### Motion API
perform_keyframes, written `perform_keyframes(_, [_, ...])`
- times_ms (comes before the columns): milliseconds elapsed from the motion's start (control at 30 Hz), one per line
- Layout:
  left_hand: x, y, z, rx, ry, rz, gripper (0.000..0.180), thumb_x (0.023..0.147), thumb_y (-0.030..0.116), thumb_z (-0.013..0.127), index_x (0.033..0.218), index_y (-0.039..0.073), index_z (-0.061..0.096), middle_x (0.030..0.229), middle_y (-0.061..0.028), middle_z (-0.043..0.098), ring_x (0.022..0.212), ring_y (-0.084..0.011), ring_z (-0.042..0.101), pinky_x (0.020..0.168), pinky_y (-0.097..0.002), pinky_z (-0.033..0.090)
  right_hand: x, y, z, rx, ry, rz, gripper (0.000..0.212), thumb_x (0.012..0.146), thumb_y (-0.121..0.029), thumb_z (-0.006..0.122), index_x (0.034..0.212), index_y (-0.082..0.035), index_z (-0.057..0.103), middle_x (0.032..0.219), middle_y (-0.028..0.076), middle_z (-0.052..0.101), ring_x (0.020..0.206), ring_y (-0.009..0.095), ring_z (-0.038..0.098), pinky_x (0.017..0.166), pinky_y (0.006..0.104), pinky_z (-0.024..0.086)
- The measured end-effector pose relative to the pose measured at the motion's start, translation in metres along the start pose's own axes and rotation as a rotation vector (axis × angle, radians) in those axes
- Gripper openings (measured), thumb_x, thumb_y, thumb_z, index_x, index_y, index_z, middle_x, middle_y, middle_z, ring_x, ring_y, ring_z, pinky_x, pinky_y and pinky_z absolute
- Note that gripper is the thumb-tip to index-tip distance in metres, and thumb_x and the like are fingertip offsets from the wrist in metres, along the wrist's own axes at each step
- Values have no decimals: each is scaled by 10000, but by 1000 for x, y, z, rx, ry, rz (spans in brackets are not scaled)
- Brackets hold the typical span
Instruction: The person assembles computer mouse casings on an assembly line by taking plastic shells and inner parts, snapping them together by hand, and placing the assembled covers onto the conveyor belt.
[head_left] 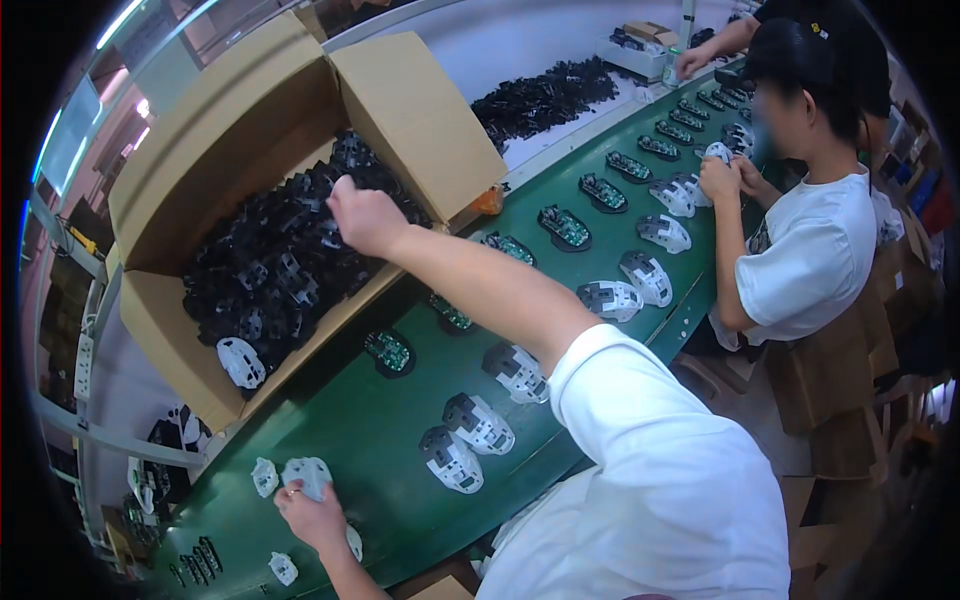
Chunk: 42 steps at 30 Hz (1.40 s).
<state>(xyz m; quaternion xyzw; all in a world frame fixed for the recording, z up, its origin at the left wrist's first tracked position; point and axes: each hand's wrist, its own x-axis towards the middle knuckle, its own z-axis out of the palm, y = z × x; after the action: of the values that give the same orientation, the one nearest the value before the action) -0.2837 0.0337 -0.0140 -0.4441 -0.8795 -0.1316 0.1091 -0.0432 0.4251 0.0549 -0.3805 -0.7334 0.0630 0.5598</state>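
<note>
a: so where are the hands right now?

b: the right hand (365,215) is stretched out to about 11 o'clock, down in the open cardboard box (200,130), fingers curled into the heap of black plastic parts (275,270). it looks like it's closing on one, but i honestly cannot tell whether it has a piece pinched, the knuckles hide it

a: and the other one?

b: the left hand (312,515) is low at 7 o'clock on the green conveyor belt (350,430), fingertips gripping a white plastic shell (308,473) from its near edge. another small white shell (264,477) lies just beside it

a: what's on the belt?

b: a row of grey-and-white half-built housings (478,423) running toward 2 o'clock, and next to them green circuit boards (388,351) sitting on black bases. at 2 o'clock a co-worker (810,250) in a white shirt has both hands together over one of the housings
</note>
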Motion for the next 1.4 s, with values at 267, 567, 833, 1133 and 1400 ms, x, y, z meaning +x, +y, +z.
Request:
perform_keyframes(267, [-33,6,-41,-1167,-350,139,331,824,0,732,1132,-30,615,1325,-152,536,1117,-238,592,989,-371,480,-132,-130,-133,746,-483,-133,61,1023,-91,540,1012,-35,521,919,115,675,764,243,696,668,354,550])
perform_keyframes(567, [-56,63,-82,-698,-1679,1087,372,770,368,889,914,43,779,1125,-100,765,820,-302,731,707,-353,578,-302,-134,-248,1438,-1708,543,147,971,-117,700,923,-24,597,1298,194,669,987,242,670,754,346,529])
perform_keyframes(833, [-104,120,-16,-1131,-1855,626,319,976,300,706,810,28,728,787,-57,738,733,-147,696,685,-304,540,-331,-124,-231,1975,-734,1012,470,896,-154,786,1277,-102,515,1356,327,505,1124,379,630,885,428,557])
perform_keyframes(1133, [-200,89,-18,-2705,-1701,-702,793,855,213,796,1502,4,387,1435,-312,523,1353,-401,538,1158,-503,379,-355,-138,-214,1559,-523,1015,835,915,-485,752,1541,-86,370,1374,283,467,1001,271,644,631,288,593])
perform_keyframes(1400, [-173,77,-27,-2293,-1197,-660,991,872,459,765,1615,120,203,1315,-216,553,1169,-364,618,1019,-512,500,-322,-151,-208,1075,-597,935,913,867,-454,814,1532,-6,377,1389,241,504,953,231,632,634,297,592])
